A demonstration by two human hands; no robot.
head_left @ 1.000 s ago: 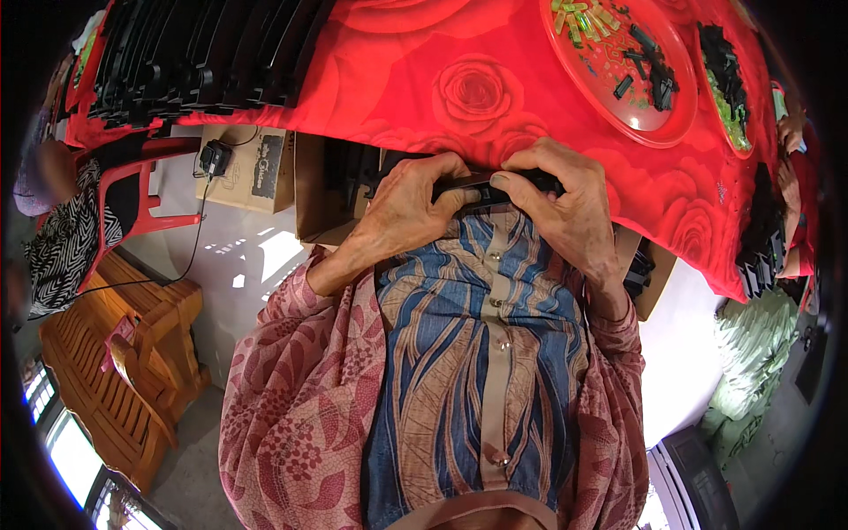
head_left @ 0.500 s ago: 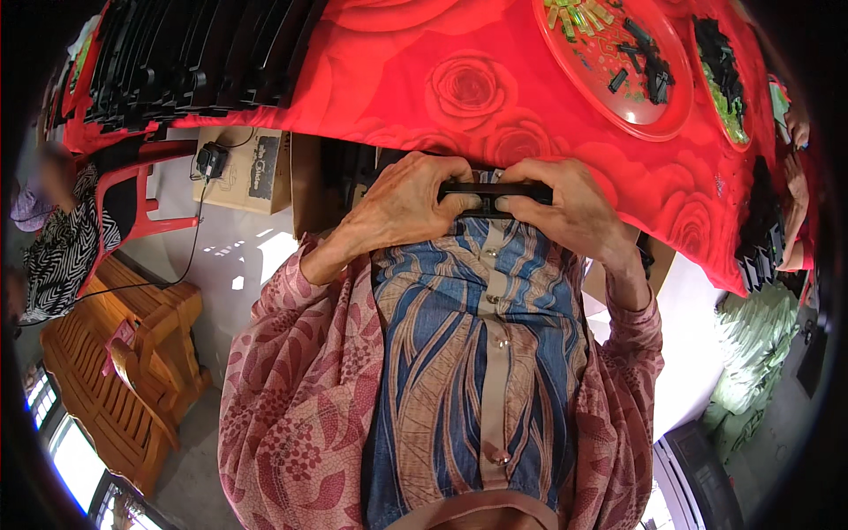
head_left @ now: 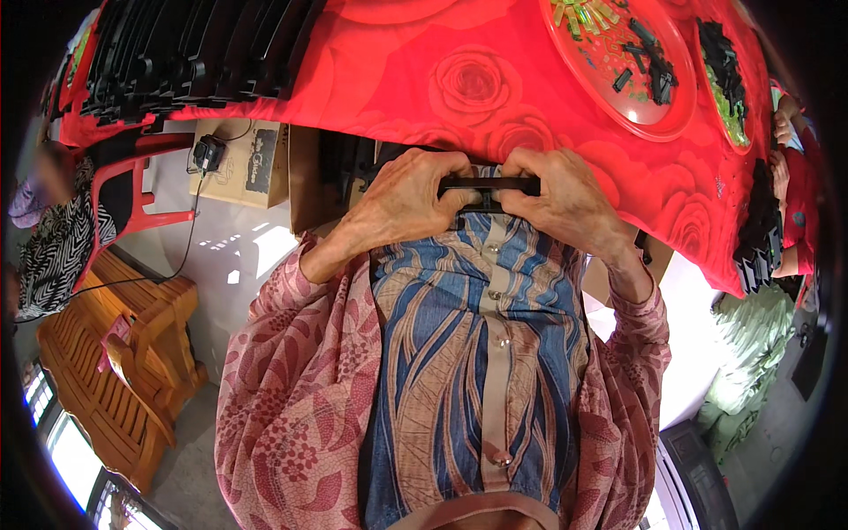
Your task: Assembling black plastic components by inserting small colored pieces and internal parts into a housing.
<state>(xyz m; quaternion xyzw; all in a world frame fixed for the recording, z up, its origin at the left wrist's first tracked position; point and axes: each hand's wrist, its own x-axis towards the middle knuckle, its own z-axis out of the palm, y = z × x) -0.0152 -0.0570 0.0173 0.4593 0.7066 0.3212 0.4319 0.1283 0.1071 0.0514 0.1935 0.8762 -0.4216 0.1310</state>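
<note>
Between my two hands is a narrow black plastic piece [head_left: 488, 184], held level in front of my body by the table's near edge. My left hand [head_left: 408, 194] is closed on its left end, and my right hand [head_left: 560, 196] grips the right end. Both thumbs press against its near side, and the fingers behind it are mostly hidden. On the red tablecloth, a round red tray [head_left: 596, 97] holds small black parts [head_left: 649, 66] and yellow-green clear pieces [head_left: 583, 15]. The exact kind of the held piece cannot be made out.
Long black plastic parts [head_left: 194, 62] stand in a row at the table's far left. A second tray [head_left: 740, 141] lies at right. Other people's hands [head_left: 783, 168] are at the right edge. A cardboard box [head_left: 243, 168], red chair [head_left: 141, 190] and wooden bench [head_left: 115, 371] are left.
My right hand has shifted slightly left and its grip has moved on the black piece, which now looks tilted differently. The hands at the right edge have moved too.
</note>
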